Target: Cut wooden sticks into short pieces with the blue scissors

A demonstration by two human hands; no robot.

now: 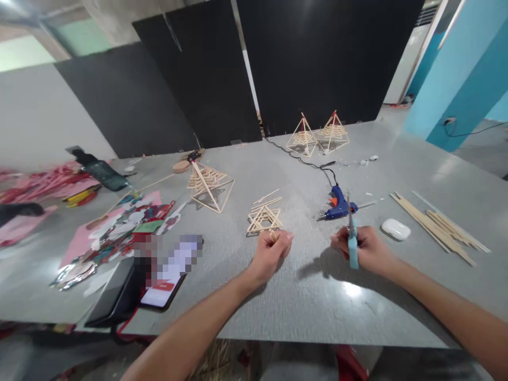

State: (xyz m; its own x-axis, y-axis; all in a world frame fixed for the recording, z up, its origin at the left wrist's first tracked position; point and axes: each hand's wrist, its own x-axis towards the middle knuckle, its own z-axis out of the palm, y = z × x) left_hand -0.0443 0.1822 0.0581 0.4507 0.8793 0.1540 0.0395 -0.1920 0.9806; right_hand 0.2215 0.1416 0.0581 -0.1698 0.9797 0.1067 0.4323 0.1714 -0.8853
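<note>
My left hand point(273, 251) is closed in front of a star-shaped stick frame point(265, 218). Pale ends of short wooden sticks point(273, 235) show between its fingers; how many is hidden. In my right hand point(367, 248) is a pair of scissors point(352, 241) with light blue handles, blades pointing away from me. A blue glue gun point(338, 203) lies just beyond that hand, with its cord running to the back. Beyond the star frame lie a few loose thin sticks point(266, 197).
Pyramid-shaped stick frames stand at the left point(212, 185) and at the back point(302, 138). On the right are a white earbud case point(396, 229) and loose wooden sticks point(436, 222). A phone point(169, 278), a black pouch point(119, 291) and coloured scraps point(119, 233) lie left.
</note>
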